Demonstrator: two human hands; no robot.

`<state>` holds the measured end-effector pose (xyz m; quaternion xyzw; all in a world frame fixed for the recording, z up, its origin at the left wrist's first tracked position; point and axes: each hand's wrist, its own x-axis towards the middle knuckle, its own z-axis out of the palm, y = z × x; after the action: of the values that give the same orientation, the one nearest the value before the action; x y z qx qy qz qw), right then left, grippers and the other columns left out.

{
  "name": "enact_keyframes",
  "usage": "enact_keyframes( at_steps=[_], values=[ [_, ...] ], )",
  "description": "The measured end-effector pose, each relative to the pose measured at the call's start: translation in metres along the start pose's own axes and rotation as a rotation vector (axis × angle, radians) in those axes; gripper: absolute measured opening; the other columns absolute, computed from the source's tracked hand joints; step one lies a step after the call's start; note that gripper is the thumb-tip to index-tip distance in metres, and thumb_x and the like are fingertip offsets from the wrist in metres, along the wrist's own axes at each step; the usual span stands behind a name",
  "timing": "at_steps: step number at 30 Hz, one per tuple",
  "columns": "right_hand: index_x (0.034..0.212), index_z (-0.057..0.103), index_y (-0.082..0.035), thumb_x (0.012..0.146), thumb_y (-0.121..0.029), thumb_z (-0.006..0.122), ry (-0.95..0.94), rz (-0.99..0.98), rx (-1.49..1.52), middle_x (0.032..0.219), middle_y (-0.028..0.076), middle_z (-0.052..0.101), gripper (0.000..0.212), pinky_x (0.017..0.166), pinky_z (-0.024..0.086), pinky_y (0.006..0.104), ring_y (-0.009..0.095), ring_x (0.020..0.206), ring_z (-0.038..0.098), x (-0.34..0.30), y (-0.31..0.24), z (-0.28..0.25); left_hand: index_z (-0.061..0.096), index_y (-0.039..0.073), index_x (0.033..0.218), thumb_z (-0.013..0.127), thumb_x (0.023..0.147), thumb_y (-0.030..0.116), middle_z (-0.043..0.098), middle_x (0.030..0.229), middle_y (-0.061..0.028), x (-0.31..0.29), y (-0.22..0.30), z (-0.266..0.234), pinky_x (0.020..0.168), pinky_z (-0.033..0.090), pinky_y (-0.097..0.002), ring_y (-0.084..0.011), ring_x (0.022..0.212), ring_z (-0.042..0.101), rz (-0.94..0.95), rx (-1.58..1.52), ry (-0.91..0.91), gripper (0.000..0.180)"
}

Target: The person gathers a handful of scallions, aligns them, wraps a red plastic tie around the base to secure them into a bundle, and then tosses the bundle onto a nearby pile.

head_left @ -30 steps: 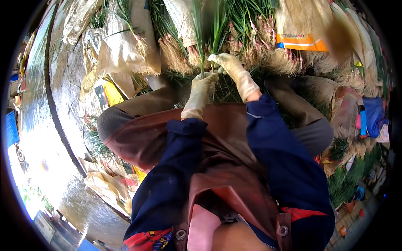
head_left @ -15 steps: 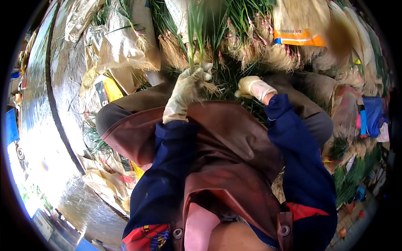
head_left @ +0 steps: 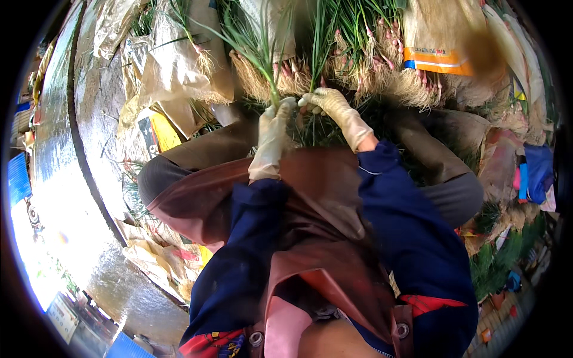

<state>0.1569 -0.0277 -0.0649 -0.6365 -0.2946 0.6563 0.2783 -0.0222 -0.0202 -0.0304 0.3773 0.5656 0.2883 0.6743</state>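
My left hand [head_left: 272, 140], in a pale glove, is closed around the stalks of a few spring onions [head_left: 272, 86]. Their long green leaves point away from me and lean left. Just to its right, my right hand [head_left: 341, 113], gloved too, has its fingers pinched together close to the left fingertips. A green spring onion stalk [head_left: 313, 80] rises from the right fingers. Both hands are above my lap, over the far edge of the brown apron [head_left: 322, 179]. The roots and bulbs between the hands are mostly hidden by the gloves.
Beyond my hands lie bundles of spring onions with pink bulbs and straw-coloured roots [head_left: 364, 80]. Sacks [head_left: 439, 30] cover some; one has an orange band. Plastic sheets [head_left: 179, 65] lie to the left, beside a wet, shiny floor [head_left: 89, 155]. More greens [head_left: 501, 259] lie at the right.
My right hand has moved left and away from me to meet the left hand, and its fingers have closed. The onions in my left hand now tilt left; their roots no longer show.
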Motion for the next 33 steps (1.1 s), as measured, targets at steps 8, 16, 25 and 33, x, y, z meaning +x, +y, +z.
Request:
enact_keyframes(
  at_steps=[8, 16, 25, 33],
  values=[
    [0.104, 0.064, -0.005, 0.08, -0.041, 0.072, 0.058, -0.06, 0.144, 0.09, 0.004, 0.066, 0.043, 0.072, 0.043, 0.0272, 0.012, 0.08, 0.056, 0.002, -0.012, -0.031, 0.062, 0.001, 0.113, 0.058, 0.093, 0.02, 0.068, 0.094, -0.0063, 0.004, -0.01, 0.023, 0.064, 0.047, -0.0178, -0.0068, 0.073, 0.059, -0.167, -0.009, -0.221, 0.028],
    [0.093, 0.065, -0.002, 0.086, -0.019, 0.068, -0.263, -0.165, -0.235, 0.081, 0.004, 0.066, 0.019, 0.068, 0.05, 0.0264, 0.013, 0.077, 0.063, -0.025, -0.037, -0.04, 0.062, -0.003, 0.108, 0.057, 0.094, 0.019, 0.068, 0.093, -0.0054, -0.023, 0.026, -0.006, 0.06, 0.047, -0.0141, -0.0043, 0.065, 0.056, -0.333, -0.229, -0.485, 0.026],
    [0.075, 0.067, -0.007, 0.085, -0.047, 0.06, -0.106, 0.24, -1.027, 0.068, 0.006, 0.066, 0.041, 0.062, 0.048, 0.0356, 0.021, 0.061, 0.062, -0.015, 0.001, -0.049, 0.06, -0.002, 0.109, 0.056, 0.094, 0.022, 0.061, 0.08, -0.006, -0.044, 0.071, -0.025, 0.069, 0.05, -0.0264, -0.015, 0.072, 0.059, 0.065, -0.464, -0.328, 0.029],
    [0.089, 0.064, -0.005, 0.081, 0.002, 0.064, 0.187, 0.2, -0.299, 0.07, 0.006, 0.061, 0.01, 0.055, 0.049, 0.0203, 0.012, 0.061, 0.057, 0.035, -0.01, -0.023, 0.068, 0.006, 0.108, 0.064, 0.09, 0.027, 0.065, 0.082, 0.0, 0.006, 0.014, 0.001, 0.065, 0.044, -0.0216, -0.0052, 0.062, 0.047, -0.066, -0.225, -0.039, 0.028]
  ],
)
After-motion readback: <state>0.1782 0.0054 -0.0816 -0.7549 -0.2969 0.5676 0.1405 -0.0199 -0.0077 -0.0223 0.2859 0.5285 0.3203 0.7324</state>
